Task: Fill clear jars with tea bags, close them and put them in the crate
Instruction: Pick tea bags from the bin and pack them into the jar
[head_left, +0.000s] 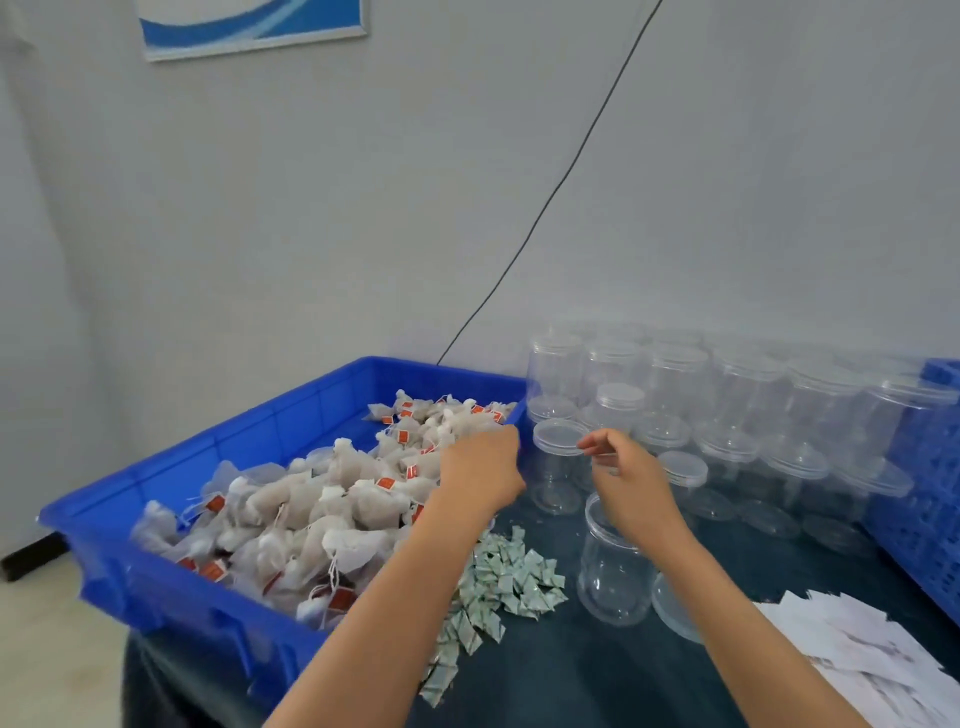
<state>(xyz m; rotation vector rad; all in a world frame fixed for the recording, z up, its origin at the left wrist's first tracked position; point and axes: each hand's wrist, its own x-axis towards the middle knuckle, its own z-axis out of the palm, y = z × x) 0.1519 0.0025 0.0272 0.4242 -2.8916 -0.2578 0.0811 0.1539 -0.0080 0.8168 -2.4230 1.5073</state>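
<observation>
A blue bin (171, 519) on the left holds a heap of white tea bags (311, 514) with orange tags. My left hand (480, 467) reaches into the bin's far right corner, and its fingers bend down out of sight among the bags. My right hand (631, 483) hovers over an open clear jar (615, 571). Its fingers are loosely curled, with nothing plainly between them. That jar's lid (675, 613) lies beside it, partly under my forearm. A lidded jar (557, 467) stands just left of my right hand's fingertips.
Several lidded clear jars (737, 410) crowd the back of the dark table (597, 675). A blue slatted crate (930, 499) stands at the right edge. Small green-white packets (498, 587) lie by the bin and white paper slips (857, 660) at the front right. A black cable (545, 208) hangs down the wall.
</observation>
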